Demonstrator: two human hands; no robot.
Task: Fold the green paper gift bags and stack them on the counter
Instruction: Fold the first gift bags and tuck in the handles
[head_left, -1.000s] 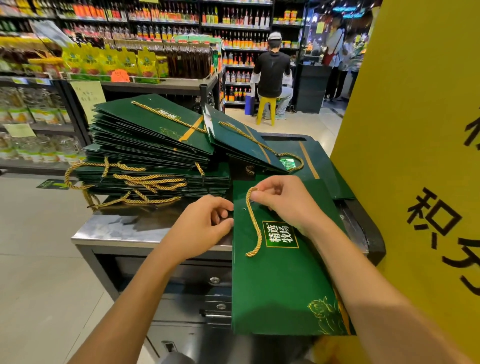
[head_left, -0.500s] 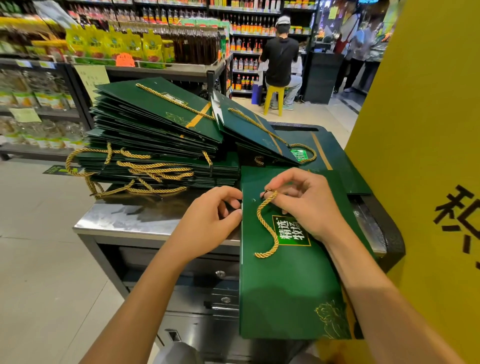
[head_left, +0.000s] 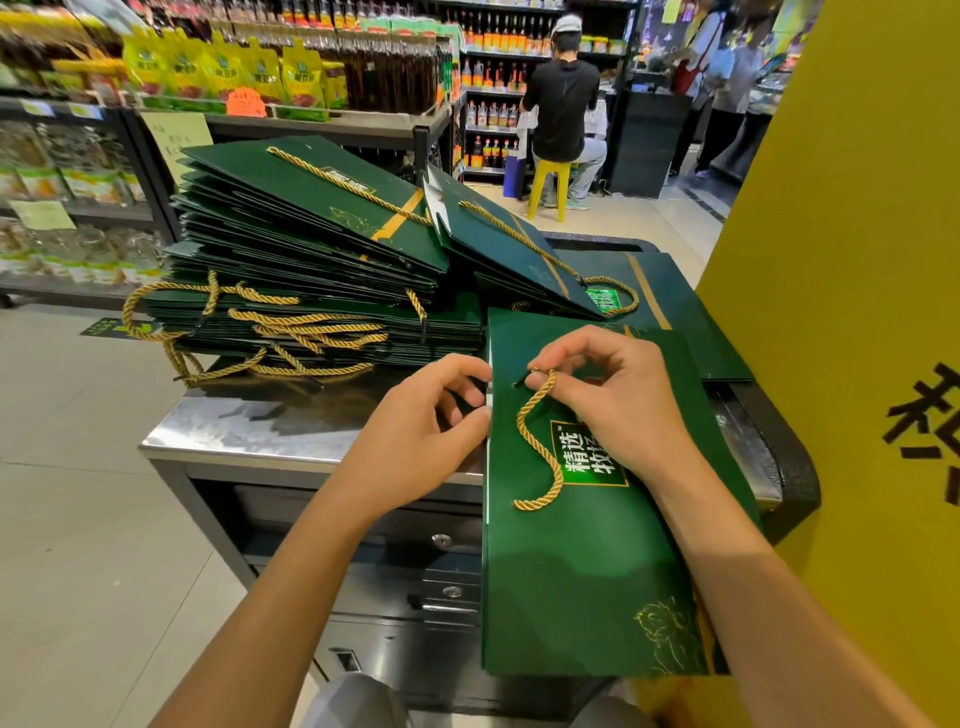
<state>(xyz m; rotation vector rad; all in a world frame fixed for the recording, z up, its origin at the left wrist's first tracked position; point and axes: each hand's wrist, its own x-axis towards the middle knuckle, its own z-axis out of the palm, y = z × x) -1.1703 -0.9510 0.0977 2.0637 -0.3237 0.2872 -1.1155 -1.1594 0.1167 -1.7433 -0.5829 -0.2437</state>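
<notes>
- Head view, nearest item: the green gift bag (head_left: 587, 571) lies flat and lengthwise. Its lower part overhangs the front of the steel counter (head_left: 249, 436) and its upper part is supported on it.
- The left hand (head_left: 415, 436) is closed narrowly on the bag's left edge near the top, which is pinched between thumb and curled fingers.
- The right hand (head_left: 618, 400) is closed on the gold rope handle (head_left: 540, 447), which is pinched beside a punched hole near the top edge. The free length of rope lies in a loose curve across the printed label.
- Handling, as judged: the bag is taken to be light, with stiff, glossy card that may slide on the steel. The panel is best held by its edges and pressed flat along its existing creases. The rope is soft and gives no control of the panel, so it should not be used for lifting. The overhanging end could tip off the counter if both grips are released.
- Behind the hands, the main stack (head_left: 311, 249) of flattened bags rests on the counter, tilted, with rope loops spilling at its front.
- A smaller pile (head_left: 509, 249) leans against that stack on its right.
- A yellow panel (head_left: 857, 312) stands at the right, and a person is seated on a yellow stool (head_left: 550, 182) by the far shelves.
</notes>
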